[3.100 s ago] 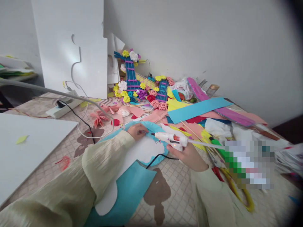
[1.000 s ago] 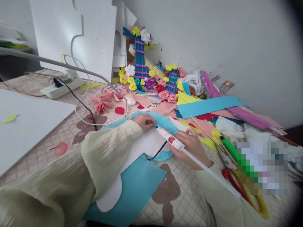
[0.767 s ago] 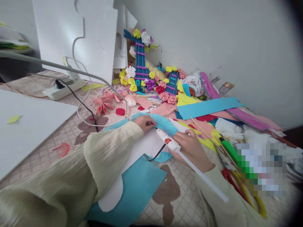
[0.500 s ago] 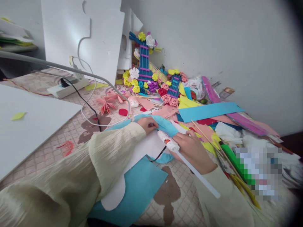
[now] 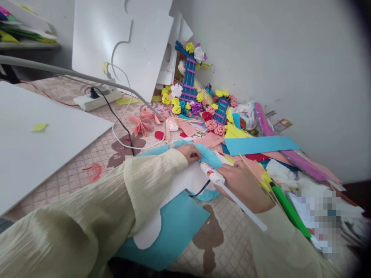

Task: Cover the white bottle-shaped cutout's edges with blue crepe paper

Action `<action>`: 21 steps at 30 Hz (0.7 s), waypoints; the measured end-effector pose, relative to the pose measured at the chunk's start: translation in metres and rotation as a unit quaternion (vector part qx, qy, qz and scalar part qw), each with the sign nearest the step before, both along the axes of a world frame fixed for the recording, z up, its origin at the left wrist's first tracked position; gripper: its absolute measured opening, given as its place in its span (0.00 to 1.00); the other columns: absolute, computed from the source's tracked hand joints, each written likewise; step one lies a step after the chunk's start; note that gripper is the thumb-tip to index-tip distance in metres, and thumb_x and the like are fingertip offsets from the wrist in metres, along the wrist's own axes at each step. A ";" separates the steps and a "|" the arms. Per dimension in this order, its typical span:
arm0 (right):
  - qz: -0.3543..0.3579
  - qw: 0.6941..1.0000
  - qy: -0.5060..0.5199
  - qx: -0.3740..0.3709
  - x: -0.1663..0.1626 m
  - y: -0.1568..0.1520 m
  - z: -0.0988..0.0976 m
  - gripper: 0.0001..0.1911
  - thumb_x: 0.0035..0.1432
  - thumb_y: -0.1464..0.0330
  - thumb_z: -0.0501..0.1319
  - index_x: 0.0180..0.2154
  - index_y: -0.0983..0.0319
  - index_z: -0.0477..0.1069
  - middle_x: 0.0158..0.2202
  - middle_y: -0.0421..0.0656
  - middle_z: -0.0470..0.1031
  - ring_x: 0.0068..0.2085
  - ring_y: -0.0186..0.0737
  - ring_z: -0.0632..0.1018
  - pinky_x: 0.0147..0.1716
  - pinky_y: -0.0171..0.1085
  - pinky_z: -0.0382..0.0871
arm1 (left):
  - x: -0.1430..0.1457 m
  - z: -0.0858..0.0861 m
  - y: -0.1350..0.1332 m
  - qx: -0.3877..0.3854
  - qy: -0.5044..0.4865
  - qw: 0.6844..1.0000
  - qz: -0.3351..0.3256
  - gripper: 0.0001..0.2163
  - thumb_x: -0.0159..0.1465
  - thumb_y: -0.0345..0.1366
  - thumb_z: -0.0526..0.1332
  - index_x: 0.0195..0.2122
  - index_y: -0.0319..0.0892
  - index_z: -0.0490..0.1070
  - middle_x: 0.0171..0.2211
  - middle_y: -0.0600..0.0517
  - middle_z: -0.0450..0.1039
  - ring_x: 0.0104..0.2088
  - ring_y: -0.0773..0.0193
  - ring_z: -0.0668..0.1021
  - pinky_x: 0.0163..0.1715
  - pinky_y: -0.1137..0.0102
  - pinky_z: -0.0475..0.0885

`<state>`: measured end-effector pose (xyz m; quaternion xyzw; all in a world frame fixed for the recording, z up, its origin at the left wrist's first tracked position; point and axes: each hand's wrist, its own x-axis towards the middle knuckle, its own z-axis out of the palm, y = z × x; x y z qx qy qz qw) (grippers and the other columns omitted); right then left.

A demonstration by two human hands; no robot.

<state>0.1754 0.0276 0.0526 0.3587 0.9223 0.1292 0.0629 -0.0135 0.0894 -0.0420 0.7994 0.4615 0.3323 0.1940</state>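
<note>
My left hand (image 5: 189,153) is closed, fingertips pinched at the blue paper (image 5: 209,155) that wraps the edge of a white cutout board (image 5: 185,181). My right hand (image 5: 246,183) grips a white glue gun (image 5: 213,173). A long glue stick (image 5: 246,210) sticks out of its back, and a black cord (image 5: 199,189) hangs below it. The gun's nozzle is close to the left fingertips, by the blue paper; whether it touches cannot be made out. Under the board lies a larger sheet of blue paper (image 5: 174,235).
Two paper-flower-decorated blue guitar shapes (image 5: 189,79) lean at the back wall. A power strip (image 5: 97,100) and a looping grey cable (image 5: 139,100) are at the left, near a white board (image 5: 43,146). Paper strips (image 5: 261,145), wooden sticks and a green-handled tool (image 5: 291,212) crowd the right.
The view has turned slightly left, so the surroundings sit further right. Both hands keep nearly the same position over the blue paper, the glue gun still beside the left fingertips.
</note>
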 end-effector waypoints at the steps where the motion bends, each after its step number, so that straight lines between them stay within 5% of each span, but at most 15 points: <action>1: 0.000 1.000 -0.007 -0.002 -0.001 0.000 0.002 0.09 0.53 0.69 0.51 0.24 0.62 0.66 0.25 0.42 0.71 0.30 0.39 0.70 0.38 0.41 0.49 | 0.000 0.000 0.000 -0.001 0.001 1.000 0.001 0.09 0.51 0.24 0.58 0.29 0.42 0.75 0.31 0.55 0.74 0.28 0.71 0.73 0.31 0.78 0.68; 10: 0.021 0.999 -0.026 -0.008 0.006 0.001 0.014 0.09 0.52 0.68 0.52 0.24 0.62 0.67 0.25 0.43 0.72 0.30 0.39 0.71 0.38 0.42 0.53 | -0.001 0.000 0.004 -0.029 -0.006 1.000 0.002 0.08 0.50 0.26 0.59 0.28 0.42 0.75 0.30 0.54 0.74 0.26 0.71 0.73 0.31 0.78 0.68; 16: -0.008 0.992 0.128 -0.010 0.034 -0.003 0.025 0.08 0.50 0.70 0.53 0.21 0.61 0.64 0.19 0.39 0.67 0.24 0.35 0.68 0.26 0.35 0.57 | 0.000 0.008 -0.002 -0.054 -0.031 0.996 0.063 0.09 0.51 0.27 0.58 0.30 0.41 0.75 0.31 0.55 0.74 0.26 0.71 0.73 0.29 0.78 0.68; 21: -0.059 0.967 0.239 0.063 0.080 -0.008 0.010 0.13 0.48 0.71 0.50 0.28 0.59 0.73 0.22 0.46 0.72 0.25 0.41 0.70 0.24 0.38 0.61 | 0.005 0.012 -0.005 -0.076 -0.035 0.989 0.122 0.07 0.54 0.37 0.59 0.26 0.41 0.75 0.25 0.55 0.73 0.24 0.70 0.73 0.26 0.77 0.67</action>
